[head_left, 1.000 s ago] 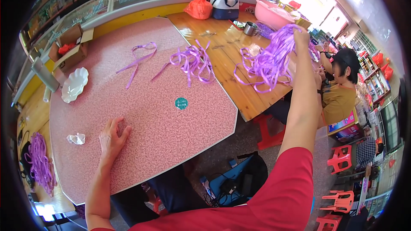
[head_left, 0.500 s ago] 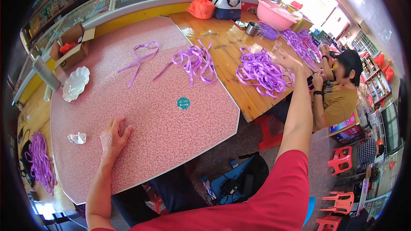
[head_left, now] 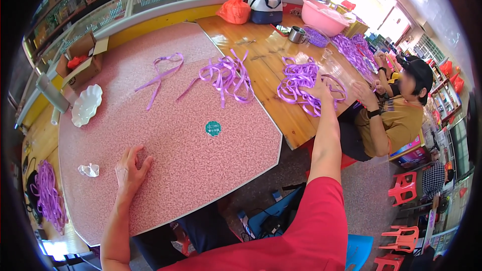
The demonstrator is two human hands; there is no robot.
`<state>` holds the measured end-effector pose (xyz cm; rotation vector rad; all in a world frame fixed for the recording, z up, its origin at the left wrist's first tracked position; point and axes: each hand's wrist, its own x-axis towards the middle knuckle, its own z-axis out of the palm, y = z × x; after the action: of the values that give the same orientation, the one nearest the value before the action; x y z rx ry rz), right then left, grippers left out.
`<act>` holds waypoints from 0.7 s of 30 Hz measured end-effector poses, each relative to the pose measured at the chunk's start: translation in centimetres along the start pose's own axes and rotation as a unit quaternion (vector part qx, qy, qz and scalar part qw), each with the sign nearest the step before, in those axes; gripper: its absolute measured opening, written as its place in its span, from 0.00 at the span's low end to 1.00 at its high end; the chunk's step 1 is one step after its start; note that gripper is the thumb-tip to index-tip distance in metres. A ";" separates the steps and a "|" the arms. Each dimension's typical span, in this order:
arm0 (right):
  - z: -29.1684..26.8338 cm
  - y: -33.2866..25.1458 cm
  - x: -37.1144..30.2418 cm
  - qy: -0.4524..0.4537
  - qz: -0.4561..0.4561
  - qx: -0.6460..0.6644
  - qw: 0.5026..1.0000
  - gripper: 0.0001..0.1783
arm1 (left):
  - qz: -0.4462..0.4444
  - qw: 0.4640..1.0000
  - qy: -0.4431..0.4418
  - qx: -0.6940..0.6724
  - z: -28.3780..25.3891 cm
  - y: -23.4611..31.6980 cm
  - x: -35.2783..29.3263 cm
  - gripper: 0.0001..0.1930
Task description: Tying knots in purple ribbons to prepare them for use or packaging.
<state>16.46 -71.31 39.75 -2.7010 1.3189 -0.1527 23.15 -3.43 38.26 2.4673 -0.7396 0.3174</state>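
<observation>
My left hand (head_left: 131, 169) rests on the pink patterned tabletop, open, its fingers loosely bent and holding nothing. My right arm stretches out to the wooden table, where my right hand (head_left: 316, 90) lies on a tangled pile of purple ribbon straps (head_left: 296, 83). Its thumb and fingers look apart among the loops; their tips are partly hidden. Another bunch of purple straps (head_left: 228, 78) sits at the pink table's right edge. Left of it lies a loosely looped strap (head_left: 163, 73). Crumpled white tissue (head_left: 89, 170) is left of my left hand.
A co-worker in a brown shirt (head_left: 396, 125) sits at the right, a hand (head_left: 364, 94) close to the pile. A white scalloped dish (head_left: 87, 105), a grey bottle (head_left: 51, 93) and a cardboard box (head_left: 88, 65) stand at the left. Farther back are a metal cup (head_left: 296, 34) and pink basin (head_left: 321, 17).
My right hand has come down and left onto the strap pile from beyond its right side. The co-worker has leaned back, a hand moving nearer the pile. My left hand stays put.
</observation>
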 end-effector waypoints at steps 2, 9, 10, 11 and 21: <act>0.6 2.2 2.1 0.011 -0.038 0.021 0.999 0.70 | 0.014 1.000 0.019 -0.015 0.3 0.0 0.1 0.18; 3.0 4.2 2.7 0.187 -0.118 -0.028 0.975 0.33 | 0.022 0.999 0.014 -0.024 1.4 -0.1 0.5 0.18; 4.3 1.4 1.4 0.144 -0.134 -0.029 0.980 0.33 | 0.012 1.000 0.013 -0.008 0.9 -0.6 0.0 0.18; 5.0 -0.1 0.1 0.107 -0.148 -0.035 0.983 0.34 | 0.006 1.000 0.014 0.002 0.5 -0.9 -0.4 0.18; 2.6 5.7 -3.0 0.185 -0.128 0.238 0.945 0.31 | 0.029 0.999 0.026 -0.014 0.8 -0.3 0.0 0.18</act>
<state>10.57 -72.24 36.12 -2.4678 0.8408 -0.9160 23.40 -3.69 37.46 2.4059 -0.7894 0.3883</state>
